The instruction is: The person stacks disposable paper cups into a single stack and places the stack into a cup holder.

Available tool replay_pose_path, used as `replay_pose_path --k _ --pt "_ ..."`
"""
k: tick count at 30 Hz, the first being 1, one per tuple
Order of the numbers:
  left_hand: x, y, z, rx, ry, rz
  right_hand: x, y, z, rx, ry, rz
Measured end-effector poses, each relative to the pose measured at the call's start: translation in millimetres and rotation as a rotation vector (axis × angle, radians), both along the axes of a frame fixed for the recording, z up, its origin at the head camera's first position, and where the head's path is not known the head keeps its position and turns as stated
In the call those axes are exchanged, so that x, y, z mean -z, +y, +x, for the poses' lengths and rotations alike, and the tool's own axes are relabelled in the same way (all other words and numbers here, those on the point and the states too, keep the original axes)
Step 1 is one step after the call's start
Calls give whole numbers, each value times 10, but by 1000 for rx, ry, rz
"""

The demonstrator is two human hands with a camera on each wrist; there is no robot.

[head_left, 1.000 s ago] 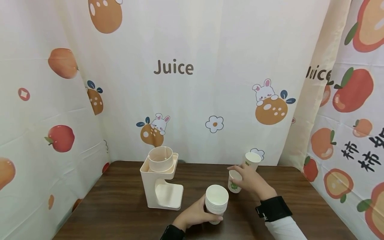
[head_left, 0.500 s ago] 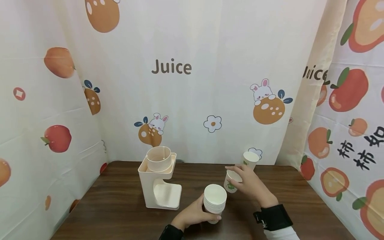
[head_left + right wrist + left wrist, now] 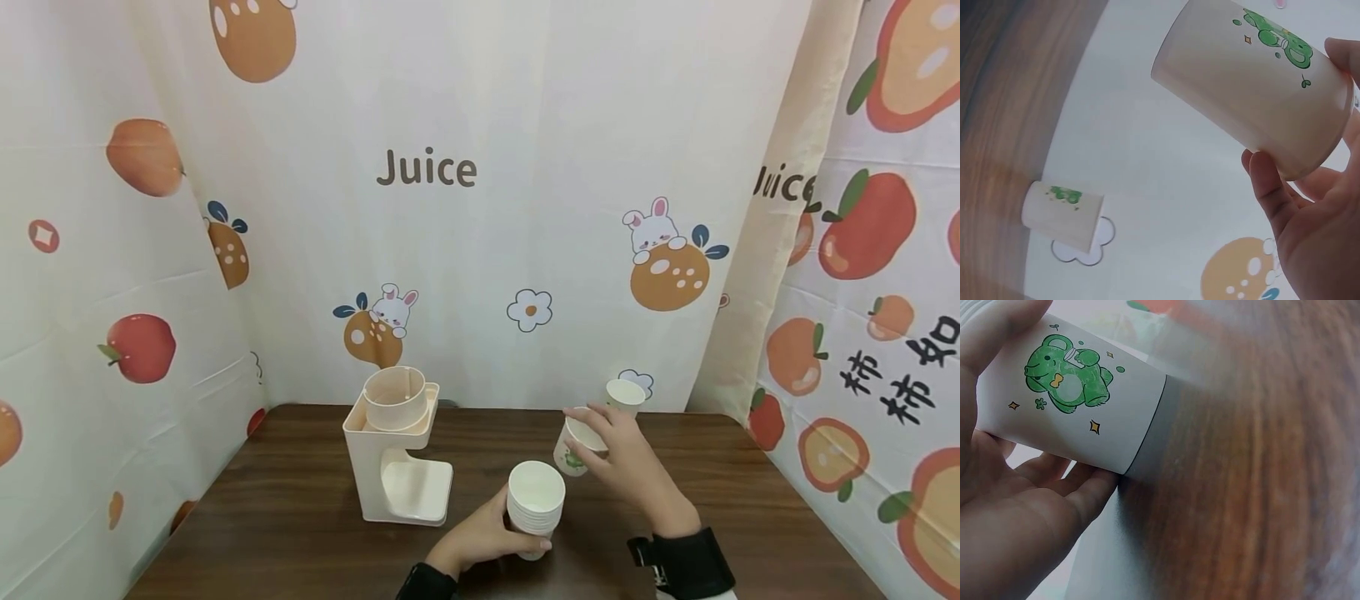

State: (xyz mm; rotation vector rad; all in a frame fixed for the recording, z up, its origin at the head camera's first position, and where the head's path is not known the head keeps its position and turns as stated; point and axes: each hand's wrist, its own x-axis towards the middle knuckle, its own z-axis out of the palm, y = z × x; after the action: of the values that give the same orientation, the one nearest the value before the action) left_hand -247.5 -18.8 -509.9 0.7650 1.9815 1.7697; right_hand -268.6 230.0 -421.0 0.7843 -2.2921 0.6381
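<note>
My left hand grips a stack of white paper cups, mouths up, near the front middle of the table. In the left wrist view the lowest cup shows a green bear print, its base at the wood. Between thumb and fingertips my right hand pinches a single paper cup by its rim. This cup leans slightly, and the right wrist view shows the same green print on its side. Another paper cup stands upright behind the right hand, partly hidden by it.
A cream juicer-like appliance with a round open chute stands left of the cup stack. The dark wooden table ends at a white printed curtain behind, with more curtains at both sides.
The right hand has raised the single cup slightly and shifted it a little left, and the cup now leans. The left hand keeps its hold on the stack. The head view has turned slightly.
</note>
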Motion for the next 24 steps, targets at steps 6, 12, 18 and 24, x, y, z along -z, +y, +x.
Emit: replay_pose_path --k 6,12,18,24 --pt "-2 -10 2 7 -4 2 -121 -50 96 7 10 -13" --pt "-10 -10 -3 12 5 14 -287 -92 195 -8 74 -8" --pt "-12 -7 -8 9 5 12 -446 -149 337 -37 95 4" --pt "-18 -8 4 26 3 22 -518 -219 456 -86 67 24"
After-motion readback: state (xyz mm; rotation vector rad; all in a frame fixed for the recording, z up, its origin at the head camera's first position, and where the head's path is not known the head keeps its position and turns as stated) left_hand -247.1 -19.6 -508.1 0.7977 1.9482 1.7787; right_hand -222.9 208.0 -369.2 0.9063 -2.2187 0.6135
